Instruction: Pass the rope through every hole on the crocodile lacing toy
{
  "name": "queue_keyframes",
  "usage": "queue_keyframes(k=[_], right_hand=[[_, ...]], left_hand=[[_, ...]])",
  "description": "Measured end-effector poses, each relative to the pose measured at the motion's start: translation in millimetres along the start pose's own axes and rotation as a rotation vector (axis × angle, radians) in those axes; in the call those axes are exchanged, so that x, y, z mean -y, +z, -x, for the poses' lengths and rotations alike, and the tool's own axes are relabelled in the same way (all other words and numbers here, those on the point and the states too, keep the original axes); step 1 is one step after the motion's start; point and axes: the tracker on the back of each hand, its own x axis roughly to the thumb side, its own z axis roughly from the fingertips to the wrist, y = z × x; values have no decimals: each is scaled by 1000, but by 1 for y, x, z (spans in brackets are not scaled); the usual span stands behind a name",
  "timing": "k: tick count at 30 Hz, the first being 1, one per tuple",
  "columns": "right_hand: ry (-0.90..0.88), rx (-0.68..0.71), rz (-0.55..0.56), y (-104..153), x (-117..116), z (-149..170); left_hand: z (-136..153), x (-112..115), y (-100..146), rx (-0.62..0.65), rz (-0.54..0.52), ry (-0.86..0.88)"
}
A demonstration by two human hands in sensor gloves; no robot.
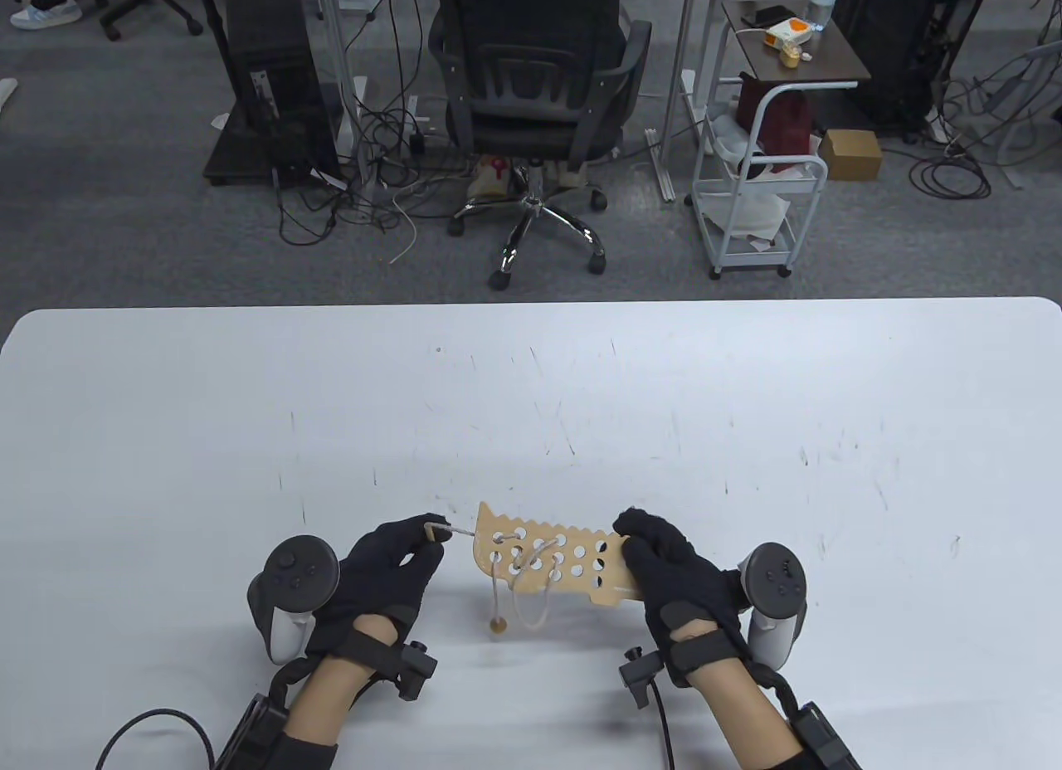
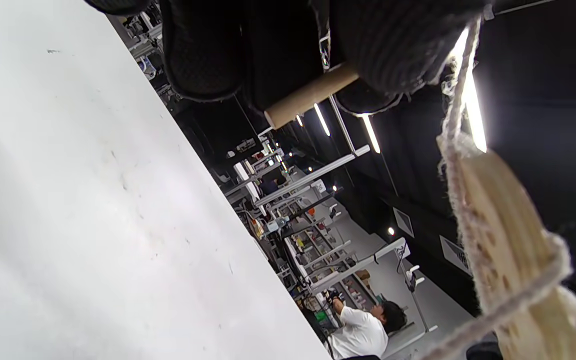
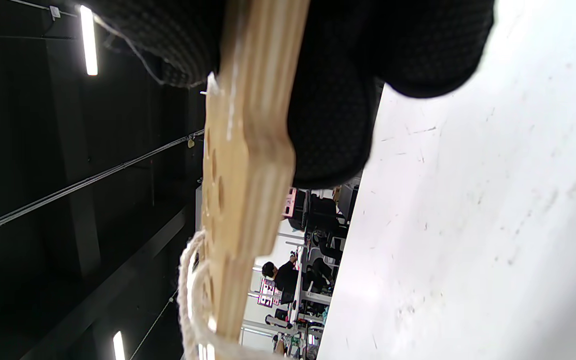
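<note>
The left hand [image 1: 386,567] pinches the wooden needle [image 1: 433,530] at the rope's [image 1: 531,608] free end, fingers curled round it; the right hand [image 1: 668,567] grips the tail end of the crocodile lacing board [image 1: 548,554] between thumb and fingers. The board hangs in the air above the white table [image 1: 531,405], close to the table's near edge and about midway along it, its toothed edge pointing away from the person.

From the board outward, bare tabletop runs to the far edge and to both side edges. Beyond the table's far edge stand a black office chair [image 1: 539,81] and a white rolling cart [image 1: 759,181] on grey carpet.

The right hand covers the board's tail, so any holes there are hidden. In the left wrist view the needle [image 2: 310,95] pokes out from under the gloved fingers [image 2: 203,50], and the board [image 2: 513,250] shows only edge-on with rope [image 2: 455,105] running up to the hand. The right wrist view also shows the board [image 3: 240,175] edge-on, clamped between the fingers [image 3: 330,115], its lower part cut off.

The board is pale plywood with rows of round holes. Rope crosses through several holes nearest the left hand; the ones toward the right hand look empty. A loop sags below the board, and a strand ends in a small wooden bead [image 1: 497,626] hanging just above the table.
</note>
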Motion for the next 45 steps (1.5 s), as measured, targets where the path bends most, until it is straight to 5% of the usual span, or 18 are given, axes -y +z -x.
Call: queue_keyframes(k=[45], right_hand=[[111, -125, 220, -17, 46, 23]], left_hand=[[22, -74, 6, -64, -335, 205]])
